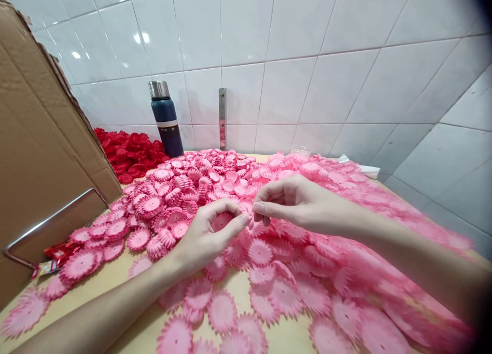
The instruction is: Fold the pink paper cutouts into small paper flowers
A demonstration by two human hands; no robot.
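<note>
- We see our left hand [207, 236] at the centre of the frame, thumb and forefinger bent into a ring, their grip closed at the tips on a pale pink scalloped disc [247, 209].
- Our right hand [294, 203] comes in from the right; its thumb and forefinger pinch the same disc from the other side, so that grip is closed too.
- The disc sits between the two sets of fingertips, above a heap of pink scalloped discs [261, 252] that covers most of the table [239, 286].
- At the upper left of the heap we find a pile of red pieces [132, 157] and a dark blue bottle [167, 123] with a steel cap.
- A cardboard panel [46, 128] fills the left edge, with a bent metal rod [57, 214] and a red wrapper [63, 251] near its foot.
- Behind everything we have a white tiled wall [246, 36] bearing an upright metal strip [222, 113].
</note>
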